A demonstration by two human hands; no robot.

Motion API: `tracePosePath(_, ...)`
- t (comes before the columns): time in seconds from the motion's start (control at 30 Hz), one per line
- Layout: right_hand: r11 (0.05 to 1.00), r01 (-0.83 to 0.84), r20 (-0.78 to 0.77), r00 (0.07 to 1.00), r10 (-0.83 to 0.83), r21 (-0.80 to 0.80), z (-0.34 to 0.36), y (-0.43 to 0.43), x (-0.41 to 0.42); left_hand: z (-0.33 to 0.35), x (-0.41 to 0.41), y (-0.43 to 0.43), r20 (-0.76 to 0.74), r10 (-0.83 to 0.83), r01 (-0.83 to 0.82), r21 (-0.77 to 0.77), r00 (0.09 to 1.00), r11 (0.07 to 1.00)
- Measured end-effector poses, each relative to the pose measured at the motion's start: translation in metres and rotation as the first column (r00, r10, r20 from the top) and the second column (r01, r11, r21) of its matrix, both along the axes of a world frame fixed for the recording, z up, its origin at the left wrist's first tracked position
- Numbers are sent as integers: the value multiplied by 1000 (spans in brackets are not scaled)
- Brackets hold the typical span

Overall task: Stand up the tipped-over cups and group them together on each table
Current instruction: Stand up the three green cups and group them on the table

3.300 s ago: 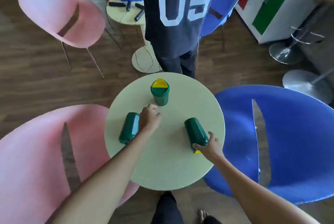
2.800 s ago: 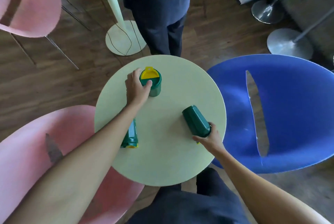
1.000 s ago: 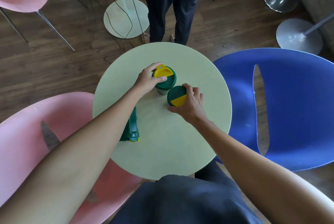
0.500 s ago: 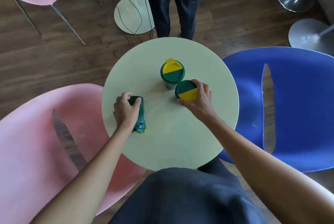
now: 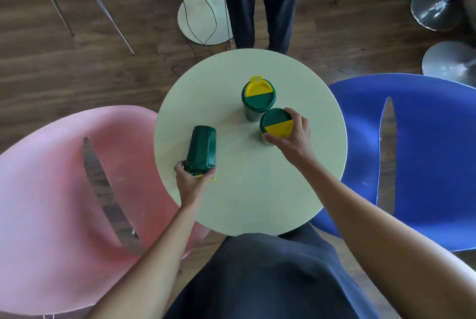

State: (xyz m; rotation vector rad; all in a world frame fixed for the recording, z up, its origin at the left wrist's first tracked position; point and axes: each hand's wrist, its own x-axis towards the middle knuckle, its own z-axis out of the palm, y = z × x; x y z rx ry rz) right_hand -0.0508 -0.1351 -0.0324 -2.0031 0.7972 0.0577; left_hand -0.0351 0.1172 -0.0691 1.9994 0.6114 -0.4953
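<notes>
So the third cup [image 5: 201,150] is the news here: half a second back it was lying flat near the desk's [image 5: 257,202] left edge with the left hand [image 5: 192,181] draped over it, and now it's gripped at the lid end and its base is lifted off the surface. Two cups are already stood up and touching near the middle, toward the far edge. The nearer cup [image 5: 277,123] is kept clasped at the lid by the right hand [image 5: 293,135], and the far cup [image 5: 258,98] is left free. Only this last one probably needs righting and sliding over.
</notes>
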Motion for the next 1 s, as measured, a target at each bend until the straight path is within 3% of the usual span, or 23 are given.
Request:
tracePosePath(0.23,1000,15,6,1000,-15,6,-1,1,0,32,7,-37,168,-66,62,31,984,998)
tracePosePath(0.67,999,28,5,1000,-28,39,0,1,-1,40,30,-95,90,-368,343,211,926,915)
tracePosePath(0.87,999,26,-5,1000,-26,44,0,0,0,40,48,-91,72,-362,353,111,929,929)
tracePosePath(1.0,992,15,-24,1000,-12,128,1,-4,1,32,54,-82,45,-158,163,-152,986,975)
